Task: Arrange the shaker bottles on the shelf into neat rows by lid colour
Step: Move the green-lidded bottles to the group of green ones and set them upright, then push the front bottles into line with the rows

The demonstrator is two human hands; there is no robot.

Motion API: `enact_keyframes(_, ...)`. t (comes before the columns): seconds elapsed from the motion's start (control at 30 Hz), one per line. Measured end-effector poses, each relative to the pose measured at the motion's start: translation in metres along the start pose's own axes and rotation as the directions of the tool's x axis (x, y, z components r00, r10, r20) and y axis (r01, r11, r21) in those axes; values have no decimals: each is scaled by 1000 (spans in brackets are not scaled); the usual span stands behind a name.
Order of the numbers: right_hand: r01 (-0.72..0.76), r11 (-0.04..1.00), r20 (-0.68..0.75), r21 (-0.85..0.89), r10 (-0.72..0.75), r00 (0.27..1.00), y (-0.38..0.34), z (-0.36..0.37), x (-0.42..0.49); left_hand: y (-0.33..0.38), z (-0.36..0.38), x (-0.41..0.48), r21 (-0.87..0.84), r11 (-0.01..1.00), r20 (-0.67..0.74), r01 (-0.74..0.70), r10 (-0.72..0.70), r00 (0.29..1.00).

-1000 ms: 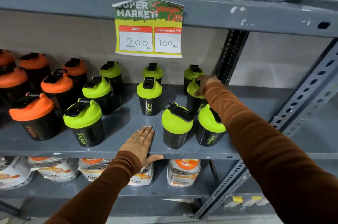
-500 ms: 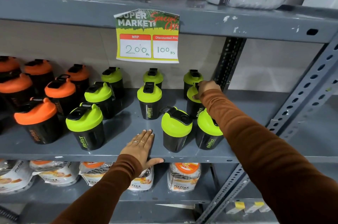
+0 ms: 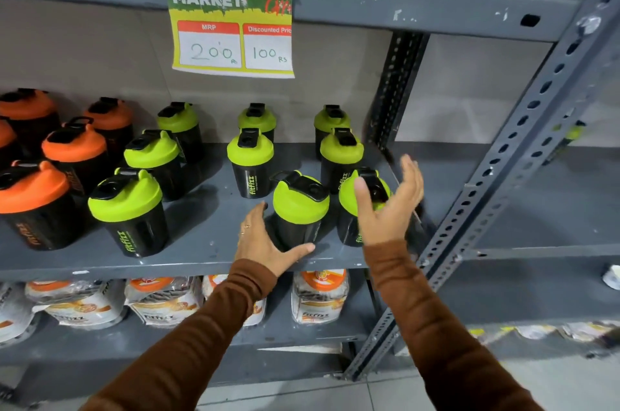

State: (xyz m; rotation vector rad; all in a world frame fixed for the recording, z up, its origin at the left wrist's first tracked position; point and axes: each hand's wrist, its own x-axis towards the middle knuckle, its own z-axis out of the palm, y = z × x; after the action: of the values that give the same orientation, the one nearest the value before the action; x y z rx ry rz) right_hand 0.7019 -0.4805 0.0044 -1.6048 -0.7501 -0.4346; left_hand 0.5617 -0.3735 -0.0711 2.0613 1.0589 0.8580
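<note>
Black shaker bottles stand on the grey shelf (image 3: 201, 242). Orange-lidded ones (image 3: 37, 189) fill the left side; green-lidded ones (image 3: 129, 195) stand in three loose columns to their right. My left hand (image 3: 265, 242) rests open on the shelf front, thumb and fingers cupped around the base of a front green-lid bottle (image 3: 300, 202) whose cap points back left. My right hand (image 3: 391, 205) hovers open, palm facing left, just in front of the rightmost front green-lid bottle (image 3: 349, 205), holding nothing. Behind these stand more green-lid bottles (image 3: 340, 155).
A paper price tag (image 3: 231, 24) hangs from the shelf above. A perforated grey upright (image 3: 503, 182) slants along the right of the bottles. Packaged pouches (image 3: 318, 296) lie on the shelf below. Bare shelf extends to the right of the upright.
My right hand has let go of the middle-row green-lid bottle at the back right and pulled forward, opening. My left hand slid right to the front bottle's base. The camera moved closer.
</note>
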Motion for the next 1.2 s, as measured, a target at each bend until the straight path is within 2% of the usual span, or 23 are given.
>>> enact_keyframes(0.13, -273, 962, 140, 6, 270, 953, 28, 3, -27, 23, 17, 1, -124, 990, -122, 61, -77, 990)
enact_keyframes(0.2, -411, 912, 226, 7, 399, 889, 36, 3, -31, 27, 19, 5, -160, 985, -123, 64, -85, 989)
enact_keyframes(0.27, -468, 883, 281, -23, 455, 845, 43, 4, -33, 22, 17, 8, -214, 975, -83, 64, -84, 993)
enact_keyframes(0.53, -462, 884, 367, -75, 455, 811, 52, 6, -38, -12, -16, 15, -327, 945, 47, -10, 27, 999)
enact_keyframes(0.63, -438, 891, 359, -122, 451, 817, 56, 4, -42, -11, -15, 14, -259, 966, 39, 12, -2, 999)
enact_keyframes(0.8, -414, 894, 381, -169, 447, 809, 60, 2, -38, -15, -15, 17, -183, 974, 53, 136, -129, 990)
enact_keyframes(1.2, -432, 884, 435, -180, 465, 771, 61, -2, -40, -24, -33, 10, -149, 979, 18, 135, -134, 991)
